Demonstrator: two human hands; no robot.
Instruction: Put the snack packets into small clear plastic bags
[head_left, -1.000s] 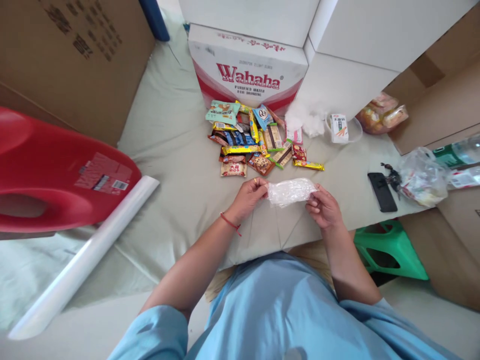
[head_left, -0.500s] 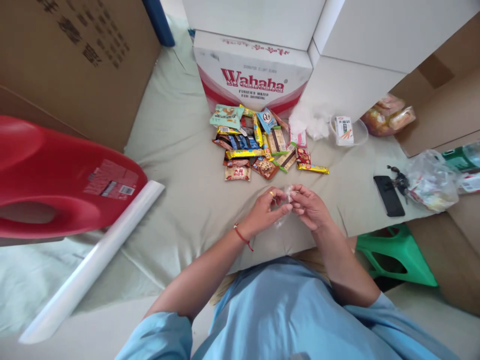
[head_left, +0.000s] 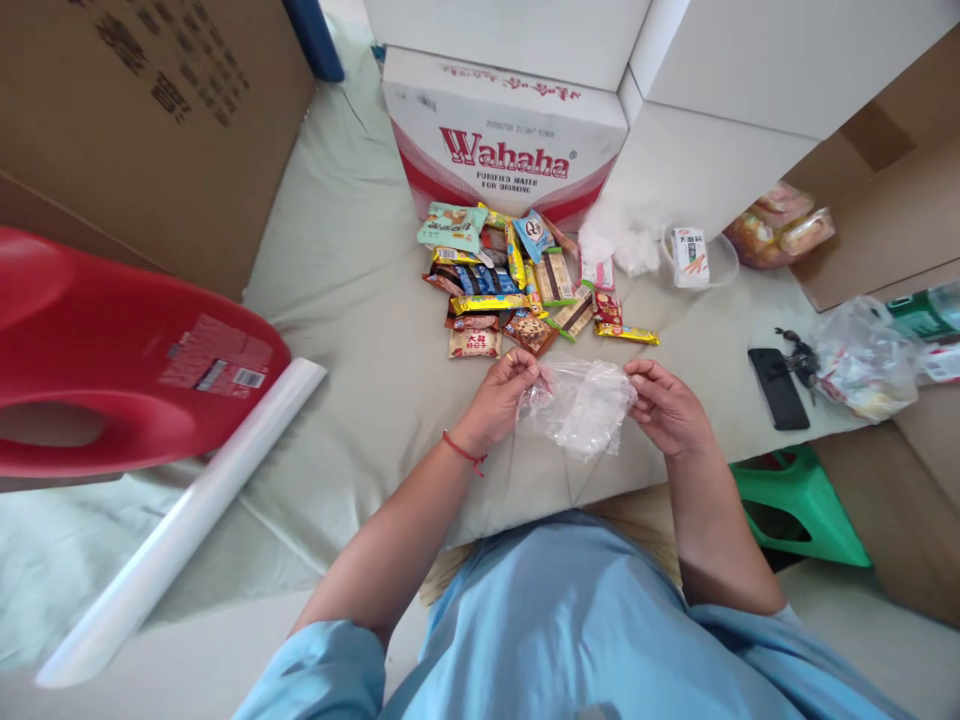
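A clear plastic bag (head_left: pixel 589 405) is stretched between my two hands above the pale green cloth. My left hand (head_left: pixel 504 398) pinches its left edge, and a red string bracelet circles that wrist. The bag's right edge is pinched in my right hand (head_left: pixel 666 402). Just beyond my hands lies a pile of wrapped snacks, among them a yellow packet (head_left: pixel 489 304), a beige packet (head_left: pixel 475 343), a teal packet (head_left: pixel 451 227) and a blue packet (head_left: pixel 533 237).
Behind the snacks stands a Wahaha carton (head_left: pixel 506 140). On the left are a red plastic object (head_left: pixel 127 350) and a white roll (head_left: pixel 184 520). On the right are a clear bowl (head_left: pixel 724 262), black phone (head_left: pixel 780 388), filled plastic bag (head_left: pixel 862 360) and green stool (head_left: pixel 825 510).
My hands have moved apart, left hand leftward and right hand rightward. The clear bag, bunched up between my fingers before, is now spread out between them.
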